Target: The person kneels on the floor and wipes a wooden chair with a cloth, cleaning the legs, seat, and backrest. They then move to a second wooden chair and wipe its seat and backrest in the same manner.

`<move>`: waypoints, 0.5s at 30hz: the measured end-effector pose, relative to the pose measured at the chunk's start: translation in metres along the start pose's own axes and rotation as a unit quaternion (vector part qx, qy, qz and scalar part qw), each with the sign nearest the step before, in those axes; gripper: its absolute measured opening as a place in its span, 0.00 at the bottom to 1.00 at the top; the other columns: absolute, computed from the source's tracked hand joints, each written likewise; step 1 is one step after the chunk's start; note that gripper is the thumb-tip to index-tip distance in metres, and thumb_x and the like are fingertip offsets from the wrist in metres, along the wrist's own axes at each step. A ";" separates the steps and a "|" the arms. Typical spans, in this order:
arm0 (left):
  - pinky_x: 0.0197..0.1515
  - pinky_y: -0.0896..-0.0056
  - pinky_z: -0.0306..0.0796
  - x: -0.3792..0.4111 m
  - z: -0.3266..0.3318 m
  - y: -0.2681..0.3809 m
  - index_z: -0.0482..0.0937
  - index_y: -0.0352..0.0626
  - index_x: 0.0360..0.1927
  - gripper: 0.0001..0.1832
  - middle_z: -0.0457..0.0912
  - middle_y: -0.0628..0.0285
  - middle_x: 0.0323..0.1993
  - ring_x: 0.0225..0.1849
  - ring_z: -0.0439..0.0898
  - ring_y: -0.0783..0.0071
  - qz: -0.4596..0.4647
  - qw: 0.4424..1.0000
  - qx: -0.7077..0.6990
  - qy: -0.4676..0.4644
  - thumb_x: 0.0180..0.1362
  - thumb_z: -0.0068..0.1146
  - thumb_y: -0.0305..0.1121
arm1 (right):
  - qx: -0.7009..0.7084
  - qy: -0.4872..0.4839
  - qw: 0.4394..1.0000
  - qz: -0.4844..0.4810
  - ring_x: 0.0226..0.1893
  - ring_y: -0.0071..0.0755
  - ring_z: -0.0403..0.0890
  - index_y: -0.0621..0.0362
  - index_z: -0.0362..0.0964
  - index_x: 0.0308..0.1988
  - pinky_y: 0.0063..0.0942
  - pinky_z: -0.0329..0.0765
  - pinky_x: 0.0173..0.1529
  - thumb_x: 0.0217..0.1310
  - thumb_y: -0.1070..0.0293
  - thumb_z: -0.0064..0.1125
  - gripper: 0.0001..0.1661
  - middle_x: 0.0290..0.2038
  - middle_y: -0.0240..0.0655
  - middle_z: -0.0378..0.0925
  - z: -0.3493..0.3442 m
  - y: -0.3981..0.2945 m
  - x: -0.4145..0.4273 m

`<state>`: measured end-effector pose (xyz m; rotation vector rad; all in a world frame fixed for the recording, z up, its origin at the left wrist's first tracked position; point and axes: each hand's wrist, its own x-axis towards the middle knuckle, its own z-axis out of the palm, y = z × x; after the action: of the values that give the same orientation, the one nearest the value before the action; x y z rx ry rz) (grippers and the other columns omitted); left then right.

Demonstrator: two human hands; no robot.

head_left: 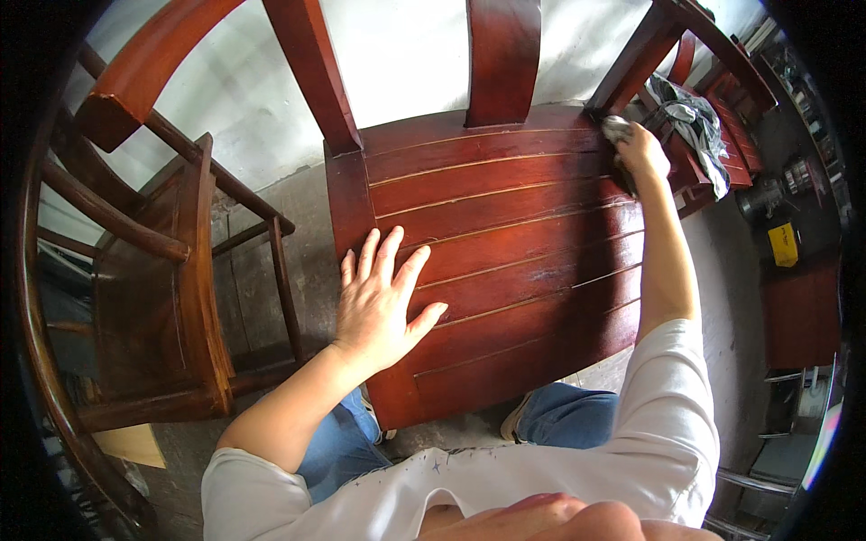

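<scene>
Before me stands a reddish-brown wooden chair with a slatted seat [487,250] and a flat back splat [504,61]. My left hand [382,301] rests palm down on the seat's left side, fingers spread, with nothing in it. At the far right corner, by the foot of the right back post [636,64], my right hand [643,152] grips a greyish wad [616,128] that looks like a cloth. Its lower part is mostly hidden by the hand. Dark shadow covers the seat's right part, and bright light falls on its right edge.
A brown wooden armchair [145,270] stands close on the left. Behind on the right, a grey-and-white cloth [690,118] hangs over another red wooden chair [734,145]. A yellow object [783,245] bearing writing lies at the far right. A white wall [406,61] rises behind the seat.
</scene>
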<state>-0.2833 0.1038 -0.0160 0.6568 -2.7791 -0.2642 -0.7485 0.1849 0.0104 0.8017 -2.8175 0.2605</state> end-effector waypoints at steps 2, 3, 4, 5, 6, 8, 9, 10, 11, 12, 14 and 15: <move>0.65 0.34 0.48 -0.001 -0.002 0.002 0.64 0.47 0.64 0.36 0.55 0.46 0.67 0.68 0.52 0.40 -0.006 1.000 -0.009 -0.007 0.56 0.55 0.54 | -0.021 -0.035 0.998 0.041 0.48 0.50 0.79 0.54 0.73 0.48 0.41 0.74 0.52 0.48 0.57 0.59 0.26 0.47 0.47 0.78 -0.005 0.039 0.016; 0.65 0.33 0.47 0.001 -0.002 0.004 0.64 0.46 0.64 0.36 0.54 0.45 0.67 0.68 0.52 0.40 -0.002 1.000 -0.006 -0.005 0.56 0.55 0.53 | 0.040 -0.021 0.997 0.058 0.47 0.49 0.80 0.57 0.74 0.47 0.40 0.75 0.52 0.49 0.55 0.59 0.26 0.46 0.48 0.79 -0.001 0.076 0.029; 0.65 0.33 0.47 0.001 -0.001 0.006 0.63 0.46 0.64 0.36 0.54 0.44 0.67 0.69 0.52 0.39 0.003 1.000 -0.005 -0.005 0.56 0.56 0.53 | 0.101 -0.005 0.992 0.073 0.46 0.49 0.81 0.60 0.75 0.47 0.39 0.75 0.51 0.49 0.53 0.59 0.28 0.44 0.49 0.79 0.001 0.113 0.041; 0.65 0.32 0.46 0.000 0.000 0.006 0.63 0.46 0.64 0.36 0.53 0.44 0.67 0.69 0.51 0.39 0.000 1.000 0.000 -0.007 0.56 0.56 0.52 | 0.110 0.030 0.981 0.154 0.46 0.47 0.81 0.61 0.76 0.46 0.37 0.75 0.51 0.50 0.51 0.59 0.29 0.43 0.47 0.80 0.003 0.118 0.046; 0.66 0.32 0.45 0.000 0.000 0.006 0.61 0.45 0.65 0.37 0.52 0.43 0.67 0.69 0.50 0.38 -0.007 1.000 0.004 -0.017 0.56 0.56 0.51 | 0.130 0.093 0.979 0.130 0.46 0.48 0.81 0.61 0.76 0.47 0.37 0.74 0.52 0.49 0.51 0.59 0.30 0.44 0.48 0.80 0.005 0.105 0.046; 0.66 0.32 0.45 -0.002 -0.002 0.004 0.61 0.45 0.65 0.37 0.52 0.43 0.67 0.69 0.50 0.39 -0.019 1.000 0.008 -0.019 0.55 0.56 0.51 | 0.208 0.132 0.969 -0.006 0.47 0.48 0.80 0.58 0.75 0.50 0.37 0.74 0.53 0.48 0.50 0.60 0.32 0.45 0.50 0.79 0.009 0.064 0.041; 0.66 0.32 0.45 0.002 -0.001 0.009 0.61 0.45 0.65 0.37 0.52 0.43 0.67 0.69 0.50 0.39 -0.006 1.000 0.003 -0.020 0.55 0.56 0.50 | 0.175 0.082 0.981 -0.036 0.50 0.48 0.79 0.54 0.74 0.51 0.36 0.74 0.54 0.47 0.49 0.61 0.32 0.46 0.49 0.79 0.019 0.071 0.051; 0.66 0.32 0.45 0.003 -0.001 0.009 0.61 0.45 0.65 0.36 0.52 0.44 0.67 0.69 0.50 0.39 -0.010 1.000 0.004 -0.023 0.55 0.56 0.49 | 0.254 -0.007 0.966 -0.047 0.51 0.46 0.79 0.51 0.75 0.50 0.36 0.74 0.54 0.48 0.52 0.60 0.29 0.47 0.46 0.79 0.034 0.042 0.040; 0.65 0.31 0.45 0.000 -0.002 0.006 0.62 0.44 0.64 0.36 0.53 0.43 0.67 0.69 0.50 0.39 -0.023 0.999 0.011 -0.023 0.55 0.56 0.50 | 0.041 -0.023 0.999 0.012 0.51 0.46 0.79 0.52 0.76 0.49 0.37 0.74 0.55 0.48 0.57 0.60 0.26 0.48 0.44 0.79 0.023 -0.014 0.029; 0.65 0.31 0.45 -0.003 -0.003 0.004 0.63 0.43 0.64 0.36 0.53 0.42 0.66 0.69 0.50 0.38 -0.031 0.999 0.014 -0.019 0.55 0.56 0.51 | 0.001 -0.047 0.997 0.069 0.51 0.45 0.79 0.50 0.75 0.49 0.39 0.74 0.56 0.47 0.62 0.58 0.25 0.49 0.43 0.78 0.009 -0.047 0.018; 0.66 0.32 0.45 0.004 -0.002 0.014 0.62 0.46 0.64 0.36 0.53 0.44 0.67 0.69 0.50 0.40 -0.009 1.000 0.006 -0.016 0.54 0.57 0.49 | -0.025 -0.075 0.996 0.031 0.52 0.48 0.78 0.48 0.73 0.52 0.43 0.75 0.54 0.47 0.64 0.57 0.27 0.51 0.44 0.77 0.018 0.008 0.044; 0.66 0.32 0.45 0.006 -0.001 0.016 0.62 0.46 0.64 0.36 0.53 0.45 0.67 0.69 0.50 0.40 -0.007 1.000 0.005 -0.014 0.54 0.57 0.49 | -0.030 -0.068 0.997 -0.014 0.52 0.48 0.78 0.48 0.72 0.53 0.45 0.75 0.54 0.47 0.64 0.57 0.28 0.51 0.44 0.77 0.020 0.027 0.051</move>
<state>-0.2952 0.1154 -0.0100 0.6813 -2.8051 -0.2650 -0.8084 0.1774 0.0001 0.8761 -2.9226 0.1199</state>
